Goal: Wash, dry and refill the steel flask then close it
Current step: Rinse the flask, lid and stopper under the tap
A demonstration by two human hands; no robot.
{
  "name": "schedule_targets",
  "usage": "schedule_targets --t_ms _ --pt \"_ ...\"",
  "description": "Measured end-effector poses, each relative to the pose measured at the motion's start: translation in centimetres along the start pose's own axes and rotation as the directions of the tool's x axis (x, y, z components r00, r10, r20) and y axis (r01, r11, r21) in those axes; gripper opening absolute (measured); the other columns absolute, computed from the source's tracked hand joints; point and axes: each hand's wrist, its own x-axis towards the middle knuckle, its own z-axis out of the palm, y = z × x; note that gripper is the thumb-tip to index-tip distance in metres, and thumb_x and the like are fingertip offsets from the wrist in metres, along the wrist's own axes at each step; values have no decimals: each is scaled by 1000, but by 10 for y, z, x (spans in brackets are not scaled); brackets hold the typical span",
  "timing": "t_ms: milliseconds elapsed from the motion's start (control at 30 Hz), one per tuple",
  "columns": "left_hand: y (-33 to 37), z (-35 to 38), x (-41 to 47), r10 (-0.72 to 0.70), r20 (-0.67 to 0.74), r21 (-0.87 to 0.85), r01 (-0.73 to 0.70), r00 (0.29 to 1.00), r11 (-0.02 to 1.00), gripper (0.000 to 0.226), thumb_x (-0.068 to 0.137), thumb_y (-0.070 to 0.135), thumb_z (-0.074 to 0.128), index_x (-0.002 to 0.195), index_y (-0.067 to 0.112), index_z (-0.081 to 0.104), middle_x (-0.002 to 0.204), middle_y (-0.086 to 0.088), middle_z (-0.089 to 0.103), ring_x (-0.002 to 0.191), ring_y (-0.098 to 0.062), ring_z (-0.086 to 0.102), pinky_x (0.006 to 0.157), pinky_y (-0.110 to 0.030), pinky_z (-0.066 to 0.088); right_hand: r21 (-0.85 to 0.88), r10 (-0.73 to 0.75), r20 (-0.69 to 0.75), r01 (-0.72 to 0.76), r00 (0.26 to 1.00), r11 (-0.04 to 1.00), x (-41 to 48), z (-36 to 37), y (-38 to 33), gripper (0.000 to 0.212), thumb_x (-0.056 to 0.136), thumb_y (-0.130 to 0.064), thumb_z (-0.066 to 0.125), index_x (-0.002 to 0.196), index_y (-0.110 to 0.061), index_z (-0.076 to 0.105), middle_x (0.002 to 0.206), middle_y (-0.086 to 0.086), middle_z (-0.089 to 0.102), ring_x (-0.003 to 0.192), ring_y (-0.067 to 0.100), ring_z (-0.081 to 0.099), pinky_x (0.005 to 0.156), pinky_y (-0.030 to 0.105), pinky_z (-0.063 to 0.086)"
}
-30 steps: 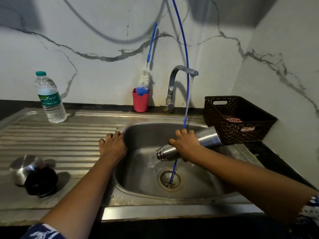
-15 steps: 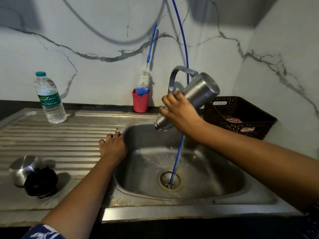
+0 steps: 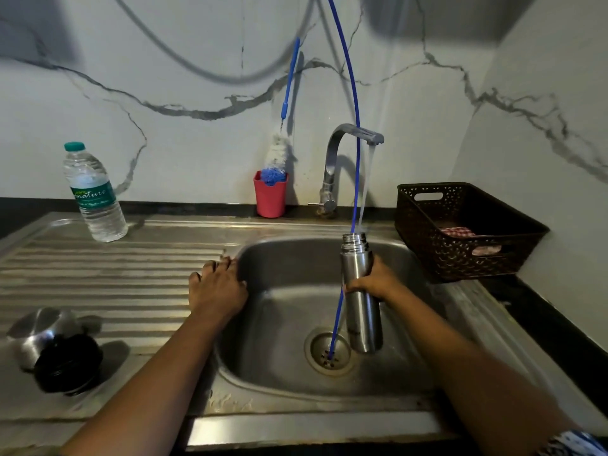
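Looks like the rinse/fill part of the wash. Gripping flask (image 3: 360, 311) round its upper body w/ right hand (image 3: 373, 278), fingers curled tight about the steel. Resting left hand (image 3: 217, 291) flat on sink (image 3: 289, 264) rim, fingers relaxed, holding nothing.

To do it well:
- Keep mouth dead under stream (image 3: 367, 185) from tap (image 3: 342, 133), to send water in and not down the outside.
- Hold firm & steady. Wet steel prob. slippery, and heavier while filling.
- Fill only partway, then swirl & tip out over drain (image 3: 317, 352). No need to brim it.
- Mind blue tube (image 3: 348, 65) hanging just beside the neck & running down to drain. Avoid snagging it on any tilt.
- Brace w/ left hand as is.

Location: inside sink basin, just right of drain, below tap. Can't tell if btm touching basin floor or just clear of it.

Pointing: mouth up toward spout, base down at basin. Long axis near vert., w/ slight lean, base a touch right of neck in view. No cap on. Black cap (image 3: 67, 363) & steel cup (image 3: 39, 327) lying on bench (image 3: 115, 291) at far left, well apart from flask.
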Motion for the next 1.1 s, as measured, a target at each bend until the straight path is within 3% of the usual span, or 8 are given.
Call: schedule_targets --t_ms 233,333,467,633,767,900,1033,1100 --pt "-3 6 6 9 90 -1 -8 996 1000 70 97 49 35 153 18 8 162 1 3 148 -19 2 117 -42 13 56 -19 -125 26 992 998 11 1 -3 91 58 -25 87 132 -19 36 126 9 54 111 29 55 93 45 48" --pt "-2 7 6 6 95 -1 -6 996 1000 71 97 50 35 153 18 7 162 1 1 148 -19 1 118 -43 13 -5 15 -69 -15 998 1000 10 7 6 93 52 -27 89 130 -21 39 125 8 55 108 28 57 93 47 48" --pt "-2 8 7 2 100 3 -2 995 1000 72 96 50 36 153 18 7 162 1 1 148 -19 0 117 -43 13 60 -61 -168 72 984 996 13 -4 -2 85 60 -25 86 129 -19 37 124 8 55 110 30 56 92 45 48" --pt "-2 6 5 0 94 -5 1 996 1000 73 96 50 38 153 18 8 162 1 3 148 -19 2 117 -43 14 10 14 -95 -13 995 1000 5 7 5 89 58 -26 87 132 -19 38 127 10 55 109 30 57 94 48 48" --pt "-1 4 5 5 85 -18 -3 996 1000 73 95 49 40 153 17 9 162 0 5 148 -20 4 117 -44 15 136 -58 -234 91 971 986 12 -9 -6 89 60 -27 87 133 -18 35 128 8 54 114 31 55 95 48 47" --pt "-2 5 4 -1 80 -12 1 997 1000 73 95 50 40 153 17 11 161 0 6 148 -21 5 117 -44 16 22 11 -118 -9 993 1000 4 3 5 88 58 -26 87 131 -18 40 127 9 55 111 29 56 95 46 47" --pt "0 3 5 -6 86 -16 7 996 1000 73 95 50 41 153 18 11 161 0 6 148 -20 5 117 -44 16 96 -79 -248 106 965 990 10 -11 -4 82 64 -30 85 130 -18 38 125 8 55 112 30 55 92 42 46" --pt "0 3 5 -8 90 -18 10 996 1000 74 94 50 41 153 18 11 161 1 6 148 -20 5 117 -44 16 71 -47 -190 61 981 996 7 -2 0 86 63 -29 85 132 -18 36 128 8 54 112 30 56 93 42 47"
